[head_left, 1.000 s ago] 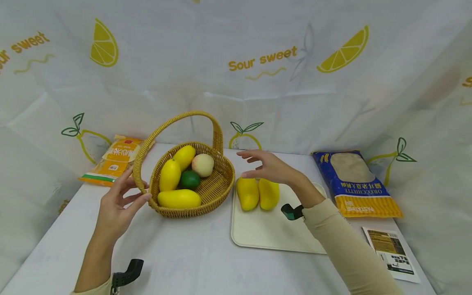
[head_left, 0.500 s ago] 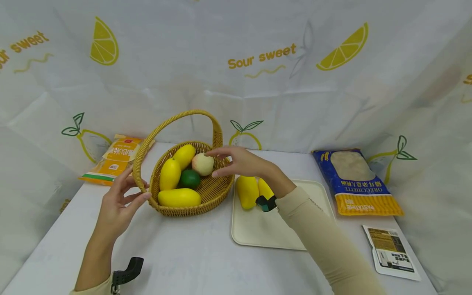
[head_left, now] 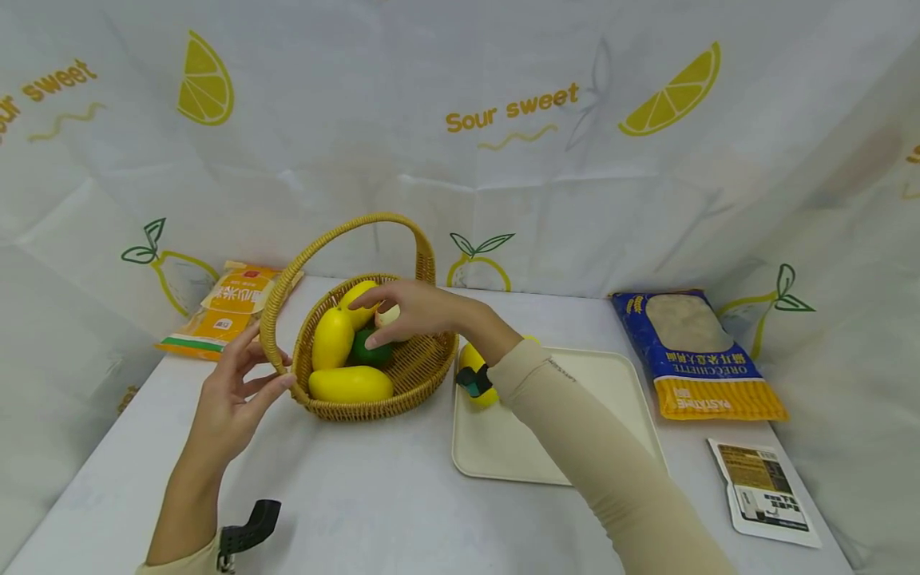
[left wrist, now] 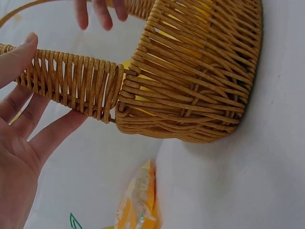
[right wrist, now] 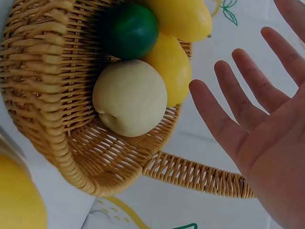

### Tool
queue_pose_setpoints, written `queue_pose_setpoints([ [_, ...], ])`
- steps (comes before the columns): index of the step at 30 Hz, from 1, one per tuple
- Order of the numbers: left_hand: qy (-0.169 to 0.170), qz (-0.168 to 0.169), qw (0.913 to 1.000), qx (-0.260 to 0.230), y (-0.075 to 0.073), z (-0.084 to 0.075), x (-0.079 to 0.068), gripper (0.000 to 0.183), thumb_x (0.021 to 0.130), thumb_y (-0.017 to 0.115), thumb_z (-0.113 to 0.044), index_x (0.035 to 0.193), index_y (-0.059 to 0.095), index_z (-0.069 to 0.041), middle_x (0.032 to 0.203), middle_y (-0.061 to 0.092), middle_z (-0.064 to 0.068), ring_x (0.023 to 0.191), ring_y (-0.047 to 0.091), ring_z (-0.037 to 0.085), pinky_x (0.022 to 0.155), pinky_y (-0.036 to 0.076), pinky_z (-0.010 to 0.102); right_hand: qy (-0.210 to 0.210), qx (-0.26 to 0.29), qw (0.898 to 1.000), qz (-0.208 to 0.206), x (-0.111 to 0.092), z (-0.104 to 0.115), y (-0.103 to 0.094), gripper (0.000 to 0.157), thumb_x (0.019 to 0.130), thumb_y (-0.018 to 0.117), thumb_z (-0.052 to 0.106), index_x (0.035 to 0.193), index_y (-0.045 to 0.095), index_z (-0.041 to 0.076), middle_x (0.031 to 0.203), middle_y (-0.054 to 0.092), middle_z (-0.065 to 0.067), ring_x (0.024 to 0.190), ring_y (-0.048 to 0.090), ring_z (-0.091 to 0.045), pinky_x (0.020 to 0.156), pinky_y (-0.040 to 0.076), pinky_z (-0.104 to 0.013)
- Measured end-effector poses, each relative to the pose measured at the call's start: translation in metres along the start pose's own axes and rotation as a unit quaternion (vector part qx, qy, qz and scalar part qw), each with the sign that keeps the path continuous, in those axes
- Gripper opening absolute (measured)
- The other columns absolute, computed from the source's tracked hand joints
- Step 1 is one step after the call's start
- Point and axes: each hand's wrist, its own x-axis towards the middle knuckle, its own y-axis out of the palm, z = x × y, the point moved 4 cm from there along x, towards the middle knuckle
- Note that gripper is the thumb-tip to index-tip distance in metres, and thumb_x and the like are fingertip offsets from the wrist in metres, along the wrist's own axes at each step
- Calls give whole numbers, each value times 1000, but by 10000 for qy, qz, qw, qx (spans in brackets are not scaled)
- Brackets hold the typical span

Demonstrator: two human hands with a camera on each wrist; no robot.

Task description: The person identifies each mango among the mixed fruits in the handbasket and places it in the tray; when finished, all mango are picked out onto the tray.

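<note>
My left hand holds the wicker basket by the base of its tall handle, thumb on one side and fingers on the other in the left wrist view. Over the basket hovers my right hand, fingers spread and apart from the fruit in the right wrist view. Inside lie three yellow mangoes, a dark green oval fruit and a pale peach, which the right hand partly covers in the head view.
Right of the basket, a cream tray bears yellow mangoes, mostly hidden by my right arm. A blue pasta bag and a small white packet lie farther right. An orange bag lies behind my left hand.
My right hand has moved left from above the tray mangoes, past the basket's right rim, to over the fruit in the basket. The left hand and basket have stayed put.
</note>
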Motion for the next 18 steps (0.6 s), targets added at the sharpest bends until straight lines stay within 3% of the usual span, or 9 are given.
queue_pose_setpoints([
  [9, -33, 26, 10000, 2, 0, 0, 1, 87, 85, 69, 18, 158, 35, -13, 109, 56, -19, 107, 58, -5, 88, 51, 2, 102, 129, 9984, 541, 26, 9, 7, 61, 90, 79, 33, 146, 57, 19, 153, 53, 2, 142, 50, -22, 114, 49, -33],
  [18, -2, 35, 10000, 23, 1, 1, 2, 86, 85, 70, 17, 158, 34, -12, 109, 56, -20, 106, 58, -5, 88, 51, 3, 507, 391, 9918, 1102, 37, 7, 17, 62, 89, 79, 32, 146, 57, 22, 152, 55, -4, 143, 48, -20, 117, 46, -38],
])
